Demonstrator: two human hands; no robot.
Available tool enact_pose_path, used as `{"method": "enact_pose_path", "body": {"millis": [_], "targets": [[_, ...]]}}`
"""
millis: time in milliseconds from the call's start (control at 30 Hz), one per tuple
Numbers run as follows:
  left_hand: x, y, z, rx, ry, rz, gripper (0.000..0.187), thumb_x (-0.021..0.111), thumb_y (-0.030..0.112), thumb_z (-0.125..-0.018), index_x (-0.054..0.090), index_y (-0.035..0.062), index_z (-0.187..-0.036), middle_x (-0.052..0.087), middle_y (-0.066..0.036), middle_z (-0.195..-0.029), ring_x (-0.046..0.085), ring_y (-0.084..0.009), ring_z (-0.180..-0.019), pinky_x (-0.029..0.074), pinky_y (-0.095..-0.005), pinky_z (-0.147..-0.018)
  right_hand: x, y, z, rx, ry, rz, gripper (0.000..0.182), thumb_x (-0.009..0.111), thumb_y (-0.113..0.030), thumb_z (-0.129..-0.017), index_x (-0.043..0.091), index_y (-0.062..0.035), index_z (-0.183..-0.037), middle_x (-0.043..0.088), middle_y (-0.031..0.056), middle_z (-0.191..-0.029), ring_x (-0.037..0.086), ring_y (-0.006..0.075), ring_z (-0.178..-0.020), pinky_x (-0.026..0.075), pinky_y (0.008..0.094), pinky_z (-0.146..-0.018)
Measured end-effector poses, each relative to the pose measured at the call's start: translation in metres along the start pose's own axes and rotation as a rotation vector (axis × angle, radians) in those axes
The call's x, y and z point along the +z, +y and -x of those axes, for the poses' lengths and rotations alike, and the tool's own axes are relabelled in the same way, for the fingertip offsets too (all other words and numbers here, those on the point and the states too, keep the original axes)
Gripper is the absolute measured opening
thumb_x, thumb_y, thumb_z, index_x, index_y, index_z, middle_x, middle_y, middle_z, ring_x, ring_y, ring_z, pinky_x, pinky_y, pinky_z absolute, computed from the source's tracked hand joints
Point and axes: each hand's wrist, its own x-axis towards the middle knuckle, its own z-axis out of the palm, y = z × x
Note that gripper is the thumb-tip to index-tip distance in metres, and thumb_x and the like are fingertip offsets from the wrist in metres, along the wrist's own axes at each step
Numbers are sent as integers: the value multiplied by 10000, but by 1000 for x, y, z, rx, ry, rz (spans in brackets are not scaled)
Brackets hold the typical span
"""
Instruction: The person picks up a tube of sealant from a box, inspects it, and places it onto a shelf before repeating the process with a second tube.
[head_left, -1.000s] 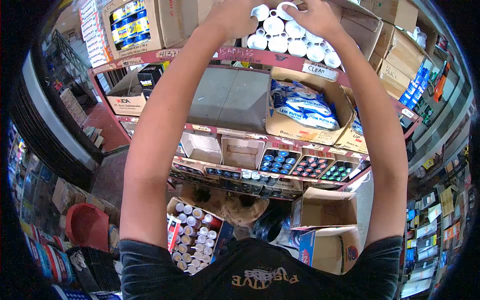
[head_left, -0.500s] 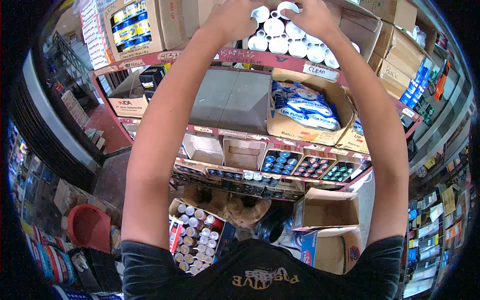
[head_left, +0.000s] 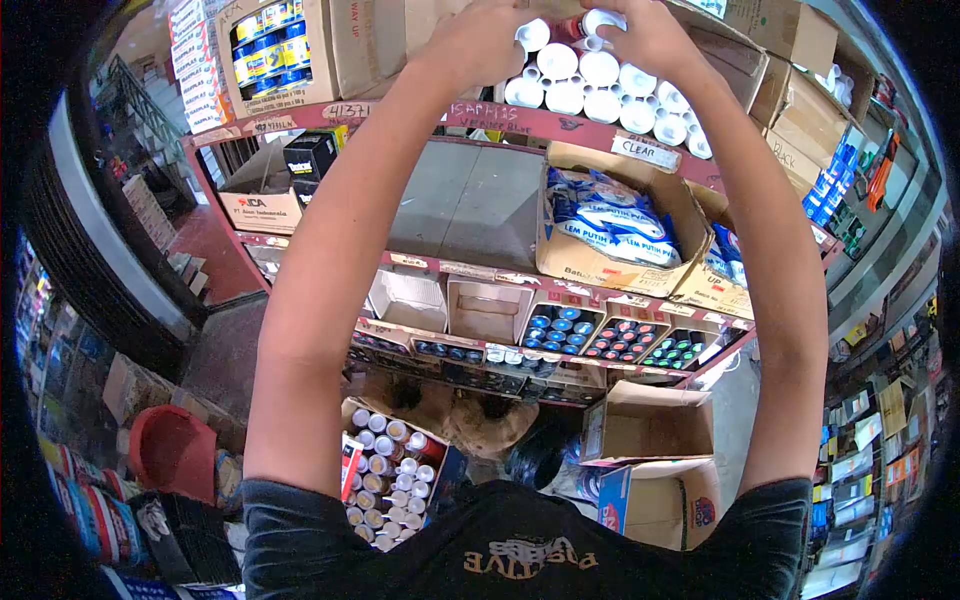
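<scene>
At the top of the view, my left hand (head_left: pixel 478 42) curls its fingers against a white-capped bottle (head_left: pixel 532 36) at the left of a stack; some of its fingers are cut off by the frame edge. My right hand (head_left: pixel 648 38) grips another white-capped bottle (head_left: pixel 572 28), tilted so that its red side shows. Below both hands, several similar bottles (head_left: pixel 558 61) lie on their sides with their white ends facing me. They fill an opened cardboard box (head_left: pixel 722 52) on the upper shelf.
Below is a shelf with a carton of blue-and-white glue packs (head_left: pixel 612 215). Spray cans (head_left: pixel 558 328) stand in lower compartments. On the floor are a carton of white-capped bottles (head_left: pixel 392 470), open cardboard boxes (head_left: pixel 655 430) and a red bucket (head_left: pixel 172 455).
The bottle in my right hand has shifted right and turned, so its red side now shows. My left hand stays at the same bottle. The view has tilted slightly upward.
</scene>
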Motion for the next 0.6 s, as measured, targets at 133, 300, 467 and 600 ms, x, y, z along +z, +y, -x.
{"method": "enact_pose_path", "body": {"millis": [133,300,467,600], "targets": [[41,-42,-15,128,75,-120,473,631,183,-885,643,110,-1353,636,-151,-1266,619,-388,-1172,521,-499,-995,1,-5,1,-8,5,-19,407,711,-145,-859,704,-6,-1242,702,260,-1196,665,414,-1149,525,453,-1004],[46,-43,-14,140,111,-59,514,601,113,-865,635,140,-1377,634,-139,-1255,627,-373,-1164,528,-495,-988,5,-10,2,14,24,-75,424,764,-207,-836,726,-32,-1220,719,240,-1178,695,392,-1100,551,435,-962],[44,-41,-14,137,113,-55,521,584,102,-865,637,156,-1380,636,-142,-1243,632,-370,-1154,532,-499,-980,26,8,-2,20,87,-59,530,843,-439,-796,759,-126,-1215,767,173,-1099,735,356,-1032,564,438,-953],[43,-41,-15,126,94,-39,508,577,104,-869,645,149,-1371,634,-144,-1236,631,-367,-1155,531,-500,-980,20,2,1,27,73,-65,513,831,-407,-812,746,-125,-1232,758,180,-1118,732,359,-1030,564,443,-948]]}}
